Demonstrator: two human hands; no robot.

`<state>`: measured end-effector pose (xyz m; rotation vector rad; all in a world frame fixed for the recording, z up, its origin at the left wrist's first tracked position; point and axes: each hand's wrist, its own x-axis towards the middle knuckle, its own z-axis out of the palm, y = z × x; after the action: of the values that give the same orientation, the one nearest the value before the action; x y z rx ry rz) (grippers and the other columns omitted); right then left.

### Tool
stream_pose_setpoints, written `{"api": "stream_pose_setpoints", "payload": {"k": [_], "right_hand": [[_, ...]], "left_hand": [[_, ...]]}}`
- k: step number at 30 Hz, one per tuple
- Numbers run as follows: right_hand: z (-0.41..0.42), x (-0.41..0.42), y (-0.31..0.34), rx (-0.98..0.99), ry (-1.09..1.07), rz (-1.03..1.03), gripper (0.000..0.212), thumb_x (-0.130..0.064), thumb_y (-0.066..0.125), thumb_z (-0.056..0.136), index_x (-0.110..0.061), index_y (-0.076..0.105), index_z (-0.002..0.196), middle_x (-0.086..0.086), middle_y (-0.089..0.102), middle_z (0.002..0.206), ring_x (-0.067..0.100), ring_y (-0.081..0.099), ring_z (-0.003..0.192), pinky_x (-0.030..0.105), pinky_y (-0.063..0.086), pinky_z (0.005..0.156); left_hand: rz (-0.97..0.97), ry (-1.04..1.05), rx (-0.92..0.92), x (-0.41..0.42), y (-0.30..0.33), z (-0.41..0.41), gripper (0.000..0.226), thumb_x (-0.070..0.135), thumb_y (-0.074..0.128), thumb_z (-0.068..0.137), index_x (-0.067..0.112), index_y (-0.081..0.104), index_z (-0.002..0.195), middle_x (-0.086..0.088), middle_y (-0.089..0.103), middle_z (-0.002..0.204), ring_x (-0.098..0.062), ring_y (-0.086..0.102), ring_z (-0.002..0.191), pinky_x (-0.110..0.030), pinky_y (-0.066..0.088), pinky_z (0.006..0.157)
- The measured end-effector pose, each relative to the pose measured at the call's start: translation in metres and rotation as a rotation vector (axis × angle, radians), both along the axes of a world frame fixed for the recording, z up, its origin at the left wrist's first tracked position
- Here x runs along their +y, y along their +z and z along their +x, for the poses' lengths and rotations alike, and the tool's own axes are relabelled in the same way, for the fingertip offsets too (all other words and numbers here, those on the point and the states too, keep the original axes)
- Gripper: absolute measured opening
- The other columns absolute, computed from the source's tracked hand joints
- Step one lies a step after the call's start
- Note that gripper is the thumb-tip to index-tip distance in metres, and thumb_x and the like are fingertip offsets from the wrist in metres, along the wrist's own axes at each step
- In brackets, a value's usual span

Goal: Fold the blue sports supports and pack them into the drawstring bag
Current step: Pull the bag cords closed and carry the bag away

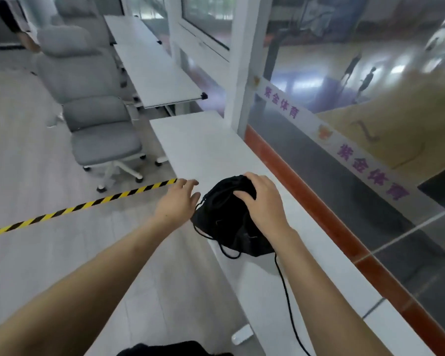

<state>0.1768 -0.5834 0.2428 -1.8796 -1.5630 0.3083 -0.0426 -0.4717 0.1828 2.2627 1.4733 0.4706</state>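
The black drawstring bag [229,222] lay bulging on the white counter [203,147]. The right hand [263,199] rested on its top at 12 o'clock, fingers curled over the fabric. The left hand [177,201] hovered at 9 o'clock, fingers spread, holding nothing. A black cord [288,304] trailed toward 6 o'clock.

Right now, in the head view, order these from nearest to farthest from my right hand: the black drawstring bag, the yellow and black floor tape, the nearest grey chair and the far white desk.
1. Black drawstring bag: under the right hand, touching it.
2. Yellow and black floor tape: to the left, on the floor.
3. Grey chair: left and farther back.
4. Far white desk: farthest, at the back.
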Motion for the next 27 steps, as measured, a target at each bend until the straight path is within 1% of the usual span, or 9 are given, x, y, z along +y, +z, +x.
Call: {"api": "stream_pose_setpoints", "payload": {"k": [3,6,8,12,14,17,20,22,27], "right_hand": [[-0.066,0.035,0.015,0.037,0.131,0.0,0.034,-0.044,0.065,0.097,-0.034,0.059,0.129,-0.008,0.06,0.115,0.014,0.058,0.111,0.03,0.046,0.097],[-0.143,0.067,0.024,0.062,0.25,0.008,0.036,-0.041,0.068,0.096,-0.031,0.061,0.13,-0.007,0.061,0.114,0.014,0.058,0.109,0.026,0.044,0.095],[-0.199,0.086,0.025,0.087,0.316,-0.006,0.039,-0.039,0.07,0.095,-0.029,0.062,0.131,-0.006,0.062,0.116,0.014,0.059,0.11,0.028,0.045,0.098],[-0.321,0.119,0.02,0.124,0.445,-0.041,0.044,-0.039,0.074,0.092,-0.025,0.064,0.132,-0.006,0.064,0.121,0.012,0.058,0.114,0.028,0.045,0.101],[-0.385,0.131,0.014,0.109,0.518,-0.054,0.043,-0.037,0.076,0.092,-0.024,0.064,0.131,-0.005,0.064,0.117,0.012,0.057,0.11,0.027,0.042,0.097],[-0.48,0.143,0.01,0.09,0.633,-0.085,0.042,-0.035,0.075,0.093,-0.022,0.064,0.132,-0.004,0.062,0.115,0.013,0.055,0.108,0.029,0.042,0.097],[-0.572,0.153,0.006,0.095,0.754,-0.114,0.044,-0.033,0.074,0.094,-0.018,0.064,0.134,-0.004,0.062,0.124,0.012,0.053,0.117,0.027,0.039,0.105],[-0.633,0.159,0.001,0.1,0.827,-0.134,0.044,-0.035,0.075,0.093,-0.019,0.064,0.132,0.0,0.064,0.126,0.017,0.056,0.12,0.032,0.042,0.108],[-0.782,0.165,-0.005,0.088,1.03,-0.161,0.044,-0.038,0.075,0.092,-0.019,0.065,0.13,0.001,0.066,0.123,0.018,0.058,0.115,0.032,0.045,0.101]], "left_hand": [[0.036,0.106,-0.002,0.008,0.01,-0.073,0.035,0.036,0.042,0.104,0.025,0.051,0.137,-0.002,0.049,0.136,-0.025,0.05,0.124,-0.04,0.049,0.083],[0.06,0.214,-0.022,0.013,0.017,-0.159,0.034,0.036,0.045,0.104,0.024,0.053,0.134,-0.003,0.051,0.131,-0.028,0.053,0.119,-0.043,0.05,0.088],[0.061,0.278,-0.03,0.014,0.016,-0.22,0.035,0.034,0.048,0.103,0.021,0.054,0.135,-0.005,0.052,0.13,-0.031,0.056,0.114,-0.042,0.048,0.089],[0.035,0.429,-0.04,0.005,0.017,-0.343,0.037,0.03,0.047,0.104,0.017,0.052,0.138,-0.006,0.05,0.138,-0.031,0.051,0.124,-0.04,0.043,0.096],[0.021,0.508,-0.014,-0.005,0.017,-0.405,0.037,0.032,0.044,0.105,0.018,0.051,0.139,-0.004,0.049,0.139,-0.029,0.05,0.124,-0.038,0.042,0.09],[0.007,0.613,0.032,-0.022,0.014,-0.498,0.038,0.037,0.042,0.105,0.021,0.047,0.139,-0.001,0.046,0.139,-0.029,0.058,0.112,-0.037,0.043,0.079],[-0.031,0.732,0.05,-0.045,0.009,-0.585,0.04,0.04,0.038,0.105,0.024,0.045,0.141,-0.001,0.045,0.139,-0.03,0.059,0.113,-0.044,0.051,0.085],[-0.053,0.821,0.07,-0.062,0.006,-0.639,0.041,0.04,0.038,0.105,0.024,0.046,0.142,-0.001,0.045,0.141,-0.029,0.059,0.113,-0.047,0.052,0.089],[-0.082,1.05,0.065,-0.11,0.001,-0.759,0.042,0.039,0.039,0.105,0.023,0.048,0.143,-0.003,0.046,0.142,-0.029,0.054,0.122,-0.046,0.049,0.096]]}}
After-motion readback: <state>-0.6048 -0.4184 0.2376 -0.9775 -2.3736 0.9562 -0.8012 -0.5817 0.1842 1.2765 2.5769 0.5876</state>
